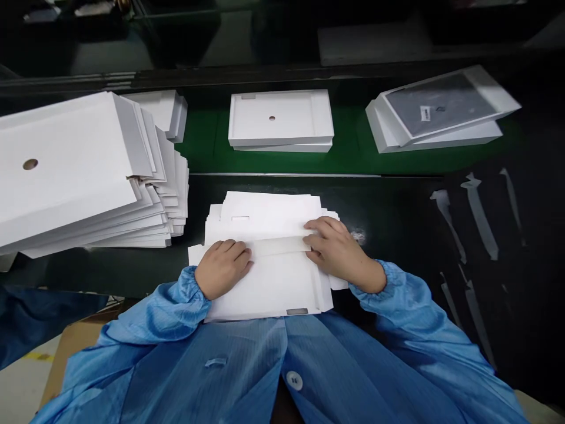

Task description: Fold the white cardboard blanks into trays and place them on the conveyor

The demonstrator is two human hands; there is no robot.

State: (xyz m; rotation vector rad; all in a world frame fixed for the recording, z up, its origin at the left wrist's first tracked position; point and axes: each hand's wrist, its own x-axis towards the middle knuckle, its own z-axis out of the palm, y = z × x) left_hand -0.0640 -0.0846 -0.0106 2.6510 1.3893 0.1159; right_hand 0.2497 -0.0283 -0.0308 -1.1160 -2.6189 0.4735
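A small pile of flat white card blanks (pixel 269 218) lies on the dark table in front of me. The top blank (pixel 273 282) has one long flap (pixel 276 245) folded up across its middle. My left hand (pixel 223 268) rests on the flap's left end with the fingers curled and pressed down. My right hand (pixel 335 250) presses the flap's right end, fingers bent over its edge. Both arms wear blue sleeves.
A tall stack of flat white blanks (pixel 88 176) with a round hole fills the left. On the green belt (pixel 353 153) beyond stand a folded white tray (pixel 280 121) and, to the right, white trays holding a dark panel (pixel 441 106). Tape strips (pixel 479 218) stick to the table at right.
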